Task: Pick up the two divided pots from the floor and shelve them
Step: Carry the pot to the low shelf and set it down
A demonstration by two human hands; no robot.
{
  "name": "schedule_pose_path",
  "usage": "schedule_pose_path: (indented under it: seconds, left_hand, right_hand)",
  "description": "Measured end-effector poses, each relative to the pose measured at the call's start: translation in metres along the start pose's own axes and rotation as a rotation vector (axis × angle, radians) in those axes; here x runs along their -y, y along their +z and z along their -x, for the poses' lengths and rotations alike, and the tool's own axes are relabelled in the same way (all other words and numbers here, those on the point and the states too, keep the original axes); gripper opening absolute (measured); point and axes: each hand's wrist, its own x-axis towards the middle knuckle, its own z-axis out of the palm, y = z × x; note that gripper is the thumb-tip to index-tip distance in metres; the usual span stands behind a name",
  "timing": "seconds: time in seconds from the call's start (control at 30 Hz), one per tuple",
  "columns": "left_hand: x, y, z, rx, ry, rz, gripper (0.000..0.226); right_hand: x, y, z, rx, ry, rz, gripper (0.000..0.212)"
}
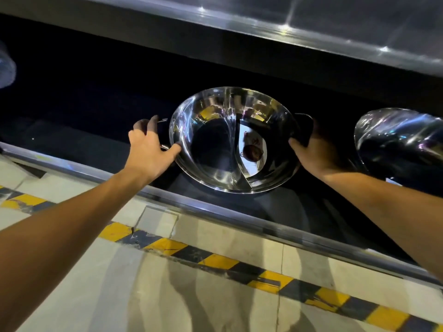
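Note:
A shiny steel divided pot (215,140) with a curved partition down its middle sits tilted inside the dark lower shelf (275,207). My left hand (151,149) rests on its left handle and rim, thumb on the rim, fingers loosely curled over the handle. My right hand (314,149) grips the right handle. A second shiny pot (398,144) lies in the same shelf to the right, tipped on its side and partly cut off by the frame edge.
A steel shelf lip (72,168) runs diagonally in front of the pots. Above is a steel countertop (311,25). The pale floor (167,295) carries a yellow and black hazard stripe (215,259). Dark shelf space extends to the left.

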Motion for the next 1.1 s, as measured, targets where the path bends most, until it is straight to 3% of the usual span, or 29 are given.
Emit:
schedule_pose_path:
  seconds: [0.1,0.23,0.4,0.57,0.7,1.1]
  left_hand:
    - [-0.002,-0.004,0.016,0.001,0.072,-0.150,0.099]
    - [-0.008,-0.012,0.040,0.051,0.180,-0.302,0.112]
    - [-0.009,-0.020,0.071,0.121,0.284,-0.391,0.103]
    - [-0.012,-0.020,0.097,0.142,0.387,-0.412,0.098]
    - [-0.017,-0.008,0.109,0.226,0.337,-0.442,0.106]
    - [-0.033,0.019,0.096,0.248,0.222,-0.491,0.103]
  right_hand:
    - [-0.002,0.000,0.025,-0.003,-0.066,0.019,0.084]
    - [-0.005,0.001,0.051,0.105,-0.063,0.020,0.085]
    - [-0.013,-0.008,0.082,0.210,-0.142,0.122,0.084]
    - [-0.012,-0.015,0.103,0.199,-0.215,0.273,0.097]
    - [-0.013,-0.013,0.112,0.192,-0.239,0.335,0.104]
    - [-0.007,-0.005,0.104,0.209,-0.146,0.406,0.109]
